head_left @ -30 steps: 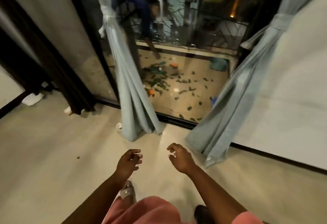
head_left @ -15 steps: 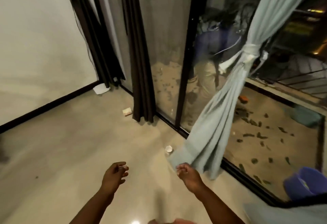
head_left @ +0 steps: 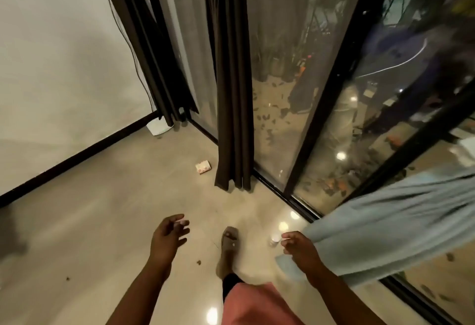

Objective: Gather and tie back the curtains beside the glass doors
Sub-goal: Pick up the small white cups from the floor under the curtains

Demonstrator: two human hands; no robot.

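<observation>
Glossy beige tile floor [head_left: 108,222], dark glass doors [head_left: 280,98] blurred by reflections. Dark brown hanging curtain [head_left: 232,93] cut off above. I see left hand [head_left: 167,238] and right hand [head_left: 299,249] loosely spread, holding nothing; pale blue curtain [head_left: 390,229] beside right hand, contact unclear.

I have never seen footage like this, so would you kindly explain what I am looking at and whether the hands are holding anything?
There is no machine here: a camera worn on a person's head looks forward and down. The left hand and right hand hang loosely, holding nothing. Ahead, a dark curtain hangs loose beside the glass doors; another hangs in the corner. A pale blue curtain enters from the right. On the floor lie a small carton and a white object.
</observation>
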